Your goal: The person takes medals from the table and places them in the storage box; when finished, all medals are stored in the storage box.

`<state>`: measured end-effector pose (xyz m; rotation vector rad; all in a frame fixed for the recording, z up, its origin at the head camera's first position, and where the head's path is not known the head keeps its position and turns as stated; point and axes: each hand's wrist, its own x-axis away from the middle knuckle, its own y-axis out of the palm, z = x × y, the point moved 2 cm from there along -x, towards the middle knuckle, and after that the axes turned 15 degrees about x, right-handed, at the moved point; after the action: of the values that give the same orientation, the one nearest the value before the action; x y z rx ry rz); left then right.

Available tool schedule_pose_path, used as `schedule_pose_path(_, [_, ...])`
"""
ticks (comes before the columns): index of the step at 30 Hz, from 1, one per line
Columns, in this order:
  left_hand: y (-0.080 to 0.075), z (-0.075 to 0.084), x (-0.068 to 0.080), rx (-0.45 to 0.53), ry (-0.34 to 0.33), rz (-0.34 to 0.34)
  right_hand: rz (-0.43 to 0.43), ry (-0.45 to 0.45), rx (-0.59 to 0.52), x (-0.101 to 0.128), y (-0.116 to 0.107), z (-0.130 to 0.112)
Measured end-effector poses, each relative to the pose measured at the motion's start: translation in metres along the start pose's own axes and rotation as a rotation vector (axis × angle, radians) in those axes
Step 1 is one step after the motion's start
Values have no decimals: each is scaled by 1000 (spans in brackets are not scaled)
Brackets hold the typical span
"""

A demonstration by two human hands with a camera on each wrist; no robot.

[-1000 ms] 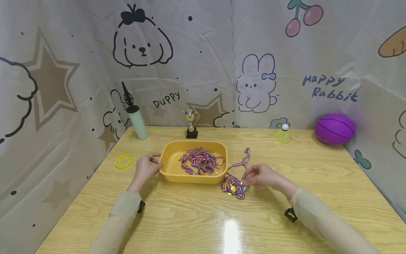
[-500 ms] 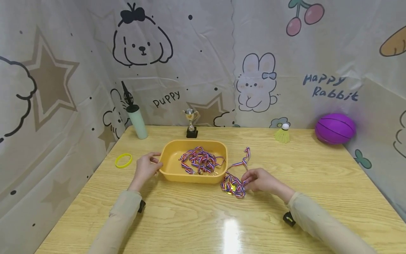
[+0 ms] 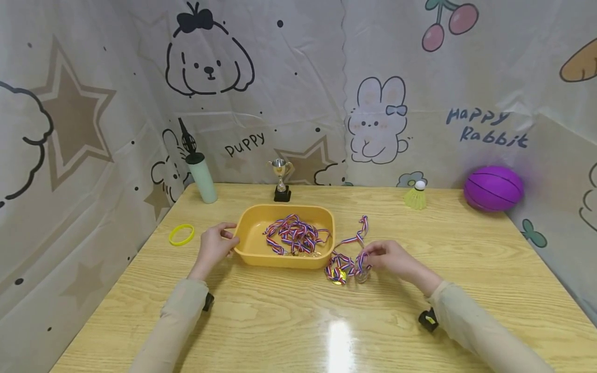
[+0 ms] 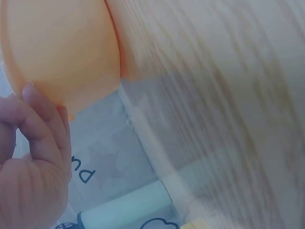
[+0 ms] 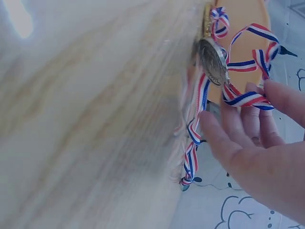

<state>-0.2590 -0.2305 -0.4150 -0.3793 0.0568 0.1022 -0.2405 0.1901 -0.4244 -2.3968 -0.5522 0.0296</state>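
Left hand [image 3: 215, 246] grips the tray's [image 3: 247, 255] left end; right hand [image 3: 388, 256] pinches the dangling medal's ribbon [image 3: 353, 258].

Only readable stuff is on the beige cartoon-print fabric backdrop [image 3: 298, 93] behind the light wooden table [image 3: 298, 321]. "puppy" in black handwriting sits on that cloth just left of and above the small silver trophy on a black base [image 3: 281, 180], under the outlined dog drawing. Well to the right of the trophy, past the white bunny drawing, "Happy Rabbit" is written in blue-grey over two lines. The left wrist view catches a couple of black letters on the cloth, too partial to read.
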Motion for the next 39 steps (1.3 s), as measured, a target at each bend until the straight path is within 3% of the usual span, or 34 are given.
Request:
schedule_pose_path(7, [0,1,0,-5,-5,3,-29,23,-241,-1,-6,0])
schedule_pose_path(21, [0,1,0,-8,0,1,-94,17,-492,1,-6,2])
schedule_pose_path(29, [0,0,0,1,-1,-1,-93,76,-556,1,-9,-5])
schedule_pose_path(39, [-1,-1,-1,-10,7,-4,-104,101,-525,4,-11,-11])
